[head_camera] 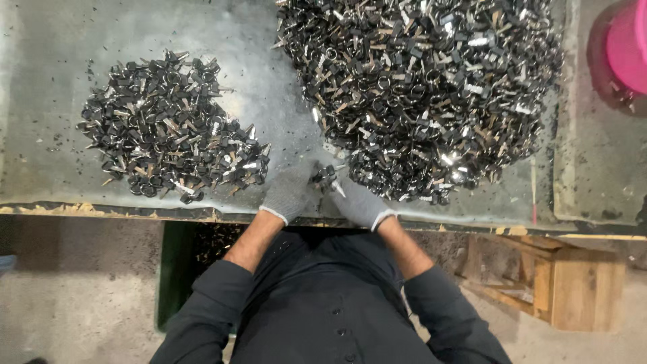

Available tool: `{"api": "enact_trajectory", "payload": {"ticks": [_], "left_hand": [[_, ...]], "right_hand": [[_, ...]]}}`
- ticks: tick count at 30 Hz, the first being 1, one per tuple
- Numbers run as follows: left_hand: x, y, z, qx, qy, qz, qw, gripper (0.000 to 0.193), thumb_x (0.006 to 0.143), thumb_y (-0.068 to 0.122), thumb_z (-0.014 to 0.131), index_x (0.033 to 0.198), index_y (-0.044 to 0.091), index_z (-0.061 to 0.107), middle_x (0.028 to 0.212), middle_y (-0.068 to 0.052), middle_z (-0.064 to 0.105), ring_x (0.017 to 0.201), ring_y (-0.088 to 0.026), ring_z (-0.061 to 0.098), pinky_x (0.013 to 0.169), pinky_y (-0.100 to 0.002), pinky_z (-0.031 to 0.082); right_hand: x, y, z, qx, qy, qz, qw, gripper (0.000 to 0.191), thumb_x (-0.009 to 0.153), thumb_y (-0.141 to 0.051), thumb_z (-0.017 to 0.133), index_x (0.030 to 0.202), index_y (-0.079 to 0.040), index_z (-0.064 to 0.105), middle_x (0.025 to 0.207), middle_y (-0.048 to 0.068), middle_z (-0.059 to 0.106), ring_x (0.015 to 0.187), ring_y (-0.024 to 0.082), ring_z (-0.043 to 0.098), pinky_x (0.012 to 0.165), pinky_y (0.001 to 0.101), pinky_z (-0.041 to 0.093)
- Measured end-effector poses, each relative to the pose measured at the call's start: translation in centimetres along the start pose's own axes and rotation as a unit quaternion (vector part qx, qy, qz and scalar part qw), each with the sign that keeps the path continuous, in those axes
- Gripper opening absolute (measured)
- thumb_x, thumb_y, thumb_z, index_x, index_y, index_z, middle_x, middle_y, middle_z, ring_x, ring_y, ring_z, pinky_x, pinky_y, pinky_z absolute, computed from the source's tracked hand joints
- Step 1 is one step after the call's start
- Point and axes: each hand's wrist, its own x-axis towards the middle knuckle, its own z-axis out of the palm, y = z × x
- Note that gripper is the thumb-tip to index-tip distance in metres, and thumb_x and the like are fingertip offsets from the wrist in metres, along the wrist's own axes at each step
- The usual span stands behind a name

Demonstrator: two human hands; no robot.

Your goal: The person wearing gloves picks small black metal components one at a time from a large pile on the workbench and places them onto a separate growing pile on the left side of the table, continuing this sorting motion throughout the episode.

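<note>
Your table (269,94) fills the upper frame. Small pile (168,128) sits on it at left, big pile (418,87) at upper right, well apart. Your left hand (288,192) and right hand (360,202) meet at the table's near edge, center frame, between the piles, with a key (325,176) between them. Bucket (627,47) at top right corner. Crate (573,283) at lower right, below the table.

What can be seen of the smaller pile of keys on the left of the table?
The smaller pile is a loose, roughly round heap of small keys with black heads, seemingly plastic, and metal blades, some silvery, some brownish. They lie jumbled at all angles on the grey table. A few strays sit at its near edge. Dark specks are scattered around it. It lies apart from the larger pile, and neither gloved hand touches it.
</note>
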Motion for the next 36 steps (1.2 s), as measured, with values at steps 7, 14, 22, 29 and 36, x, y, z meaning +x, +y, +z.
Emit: {"api": "enact_trajectory", "payload": {"ticks": [7, 14, 22, 29, 36], "left_hand": [[1.8, -0.5, 0.9, 0.068, 0.086, 0.121, 0.987, 0.025, 0.081, 0.005, 0.067, 0.105, 0.004, 0.065, 0.097, -0.022, 0.068, 0.085, -0.041, 0.069, 0.076, -0.051, 0.056], [3.0, 0.0, 1.4, 0.073, 0.070, 0.122, 0.987, 0.023, 0.082, 0.005, 0.068, 0.105, 0.004, 0.067, 0.096, -0.021, 0.067, 0.087, -0.042, 0.067, 0.078, -0.053, 0.054], [2.1, -1.0, 1.3, 0.056, 0.104, 0.151, 0.981, 0.029, 0.083, 0.008, 0.066, 0.112, 0.003, 0.068, 0.102, -0.022, 0.067, 0.091, -0.043, 0.067, 0.079, -0.051, 0.054], [1.9, -1.3, 0.7, 0.049, 0.095, 0.140, 0.984, 0.019, 0.085, 0.007, 0.066, 0.104, 0.005, 0.067, 0.100, -0.020, 0.068, 0.091, -0.043, 0.066, 0.079, -0.053, 0.054], [1.8, -1.9, 0.6, 0.025, 0.143, 0.151, 0.978, 0.030, 0.079, 0.007, 0.071, 0.109, 0.005, 0.069, 0.098, -0.020, 0.068, 0.087, -0.042, 0.066, 0.077, -0.052, 0.054]], "right_hand": [[1.0, -2.2, 0.6, -0.162, 0.079, 0.138, 0.974, 0.039, 0.102, -0.020, 0.051, 0.128, 0.009, 0.051, 0.089, 0.025, 0.073, 0.076, 0.042, 0.074, 0.062, 0.0521, 0.060], [1.1, -0.9, -0.8, -0.124, 0.051, 0.145, 0.980, 0.028, 0.100, -0.016, 0.050, 0.116, 0.007, 0.053, 0.080, 0.026, 0.074, 0.075, 0.042, 0.074, 0.065, 0.0533, 0.060], [1.1, -1.8, 0.5, -0.140, 0.112, 0.134, 0.975, 0.023, 0.099, -0.019, 0.056, 0.110, 0.001, 0.056, 0.089, 0.028, 0.072, 0.082, 0.044, 0.073, 0.068, 0.0536, 0.060], [1.7, -3.3, -0.5, -0.137, 0.108, 0.136, 0.975, 0.040, 0.097, -0.028, 0.058, 0.115, 0.007, 0.051, 0.087, 0.030, 0.070, 0.078, 0.044, 0.073, 0.065, 0.0525, 0.060], [3.1, -2.1, -1.2, -0.077, -0.004, 0.101, 0.992, 0.038, 0.101, -0.028, 0.055, 0.116, 0.007, 0.053, 0.083, 0.027, 0.072, 0.078, 0.044, 0.073, 0.067, 0.0518, 0.060]]}}
